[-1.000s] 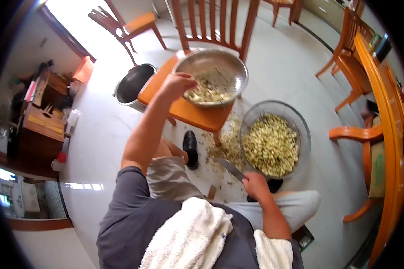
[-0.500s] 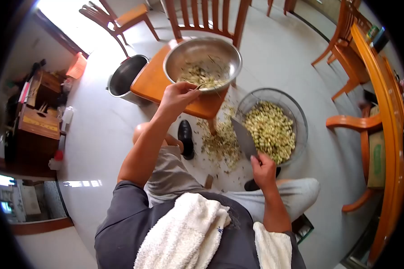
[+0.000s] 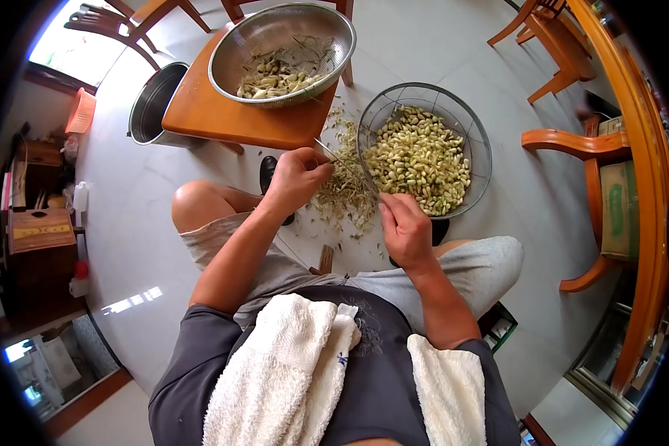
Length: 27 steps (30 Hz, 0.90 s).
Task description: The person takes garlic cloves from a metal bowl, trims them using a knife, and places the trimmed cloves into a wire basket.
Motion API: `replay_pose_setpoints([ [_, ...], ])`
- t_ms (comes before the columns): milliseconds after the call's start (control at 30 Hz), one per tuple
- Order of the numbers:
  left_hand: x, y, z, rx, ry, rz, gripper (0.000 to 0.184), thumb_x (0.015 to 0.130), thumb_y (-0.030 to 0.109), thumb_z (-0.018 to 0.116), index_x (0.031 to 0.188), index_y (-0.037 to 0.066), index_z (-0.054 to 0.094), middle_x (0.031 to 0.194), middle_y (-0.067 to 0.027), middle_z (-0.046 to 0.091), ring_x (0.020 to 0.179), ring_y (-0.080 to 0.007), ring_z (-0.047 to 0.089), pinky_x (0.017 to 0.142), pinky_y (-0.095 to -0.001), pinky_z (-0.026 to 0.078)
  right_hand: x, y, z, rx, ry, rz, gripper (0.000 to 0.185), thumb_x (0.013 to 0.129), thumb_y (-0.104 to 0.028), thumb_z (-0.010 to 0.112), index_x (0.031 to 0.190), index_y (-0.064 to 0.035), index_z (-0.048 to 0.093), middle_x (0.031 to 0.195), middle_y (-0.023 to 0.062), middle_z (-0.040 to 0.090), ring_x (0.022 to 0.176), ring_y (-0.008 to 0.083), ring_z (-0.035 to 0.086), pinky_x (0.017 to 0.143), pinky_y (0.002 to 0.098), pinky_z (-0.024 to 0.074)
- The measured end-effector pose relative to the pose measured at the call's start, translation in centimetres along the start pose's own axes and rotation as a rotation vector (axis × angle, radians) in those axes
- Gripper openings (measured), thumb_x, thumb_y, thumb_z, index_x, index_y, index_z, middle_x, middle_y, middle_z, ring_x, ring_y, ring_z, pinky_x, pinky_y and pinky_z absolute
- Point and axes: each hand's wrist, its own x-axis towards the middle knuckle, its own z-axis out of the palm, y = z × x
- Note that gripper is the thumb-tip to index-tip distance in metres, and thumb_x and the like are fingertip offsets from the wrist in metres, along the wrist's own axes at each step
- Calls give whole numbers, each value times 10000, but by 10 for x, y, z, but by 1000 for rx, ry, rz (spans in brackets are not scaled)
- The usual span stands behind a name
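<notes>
My left hand (image 3: 299,177) is closed in a pinch on a thin stalk, mostly hidden by the fingers, in front of the chair seat's near corner. Facing it, my right hand (image 3: 409,227) grips a knife (image 3: 364,177) whose blade is turned nearly edge-on and points toward the left fingertips. Past the left hand, a perforated metal colander (image 3: 227,74) sits tilted on the chair, holding small pale bulbs (image 3: 279,80) with dry stalks. Beyond the right hand, a wire-mesh basket (image 3: 479,137) on the floor holds many trimmed pale-green bulbs (image 3: 420,160).
Trimmings (image 3: 349,189) lie scattered on the floor between my feet. The wooden chair (image 3: 238,119) stands before me, with a dark metal pot (image 3: 152,108) to its left. An orange table edge (image 3: 639,186) and a cardboard box (image 3: 618,212) are at the right.
My left hand has moved back from the colander with a stalk, toward the knife. The blade has turned from its broad side to nearly edge-on. The view has tilted.
</notes>
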Motion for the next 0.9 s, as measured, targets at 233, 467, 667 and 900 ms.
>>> replay_pose_setpoints([
  [233,1,1,4,-92,-49,-100,201,807,125,648,869,-67,645,679,-57,630,604,-85,537,549,-236,425,-2,4,4,-5,-17,19,166,823,-30,610,983,-1,641,882,151,620,746,314,612,669,346,491],
  [467,-1,-3,-8,-555,-205,-183,169,894,127,589,996,-7,602,817,-83,652,704,-119,585,648,-240,466,-14,37,13,-142,-283,358,132,809,-135,589,826,-5,608,808,188,596,800,391,585,697,459,459],
  [667,2,-12,-6,-946,-271,-320,124,916,119,555,1000,29,572,924,-111,641,751,-155,598,681,-272,483,-5,25,6,29,-169,353,98,805,-90,604,853,-7,627,796,185,600,733,375,586,640,418,457],
  [900,14,-41,1,-1193,-255,-280,77,887,64,567,956,31,569,844,-74,611,737,-157,578,683,-272,481,-1,12,4,151,-39,284,144,825,-88,613,935,-2,651,800,151,618,695,317,605,611,357,465],
])
